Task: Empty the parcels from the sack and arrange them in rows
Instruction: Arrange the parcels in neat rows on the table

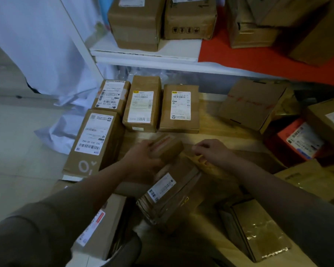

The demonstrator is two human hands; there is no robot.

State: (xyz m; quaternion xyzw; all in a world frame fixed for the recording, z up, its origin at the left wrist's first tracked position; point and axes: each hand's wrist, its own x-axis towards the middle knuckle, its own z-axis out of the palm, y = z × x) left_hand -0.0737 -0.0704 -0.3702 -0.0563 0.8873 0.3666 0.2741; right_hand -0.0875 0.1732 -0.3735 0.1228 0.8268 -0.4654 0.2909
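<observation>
**Parcels crowded the wooden board on every side**

On the floor at far left, a white sack (66, 130) lay crumpled beside a long labelled box (94, 141). Behind it, three labelled parcels (143, 105) stood in a row. At centre, the left hand (141, 157) curled its fingers round a small box (167, 148), just above a taped parcel (172, 193). The right hand (214, 153) pinched a yellow strip (197, 158). Farther right, a red parcel (297, 141) sat among more brown boxes.

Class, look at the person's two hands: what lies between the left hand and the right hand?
In the head view, a small brown box, gripped by the left hand, fills most of the stretch. Then a short bare strip of wood surface lies before the right hand.
</observation>
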